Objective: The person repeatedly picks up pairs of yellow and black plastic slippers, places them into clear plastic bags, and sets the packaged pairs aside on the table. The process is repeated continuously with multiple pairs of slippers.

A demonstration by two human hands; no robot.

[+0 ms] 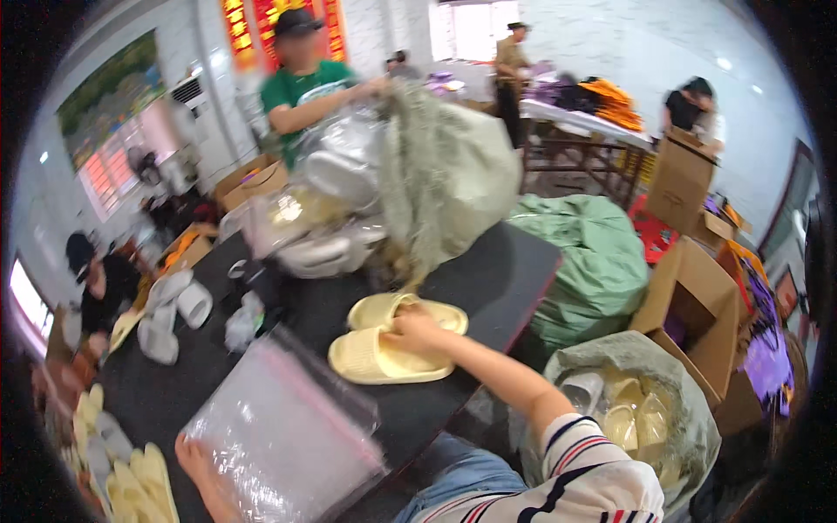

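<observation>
A pair of pale yellow slippers [391, 357] lies side by side on the black table [475, 301]. My right hand [414, 331] is on the pair, its fingers closed around the inner edges by the straps, the fingertips partly hidden. In front of me to the left lies a flat stack of clear plastic bags [279, 427] with a pinkish strip along one side. My left hand [202, 466] grips the stack's left edge, some fingers hidden by the film.
Across the table a person in green [301, 96] handles a pale woven sack [453, 157] and bagged slippers [336, 166]. Loose grey slippers [161, 314] and yellow slippers [139, 479] lie left. At right stand an open sack [689, 436], a green sack [584, 261] and a cardboard box [693, 305].
</observation>
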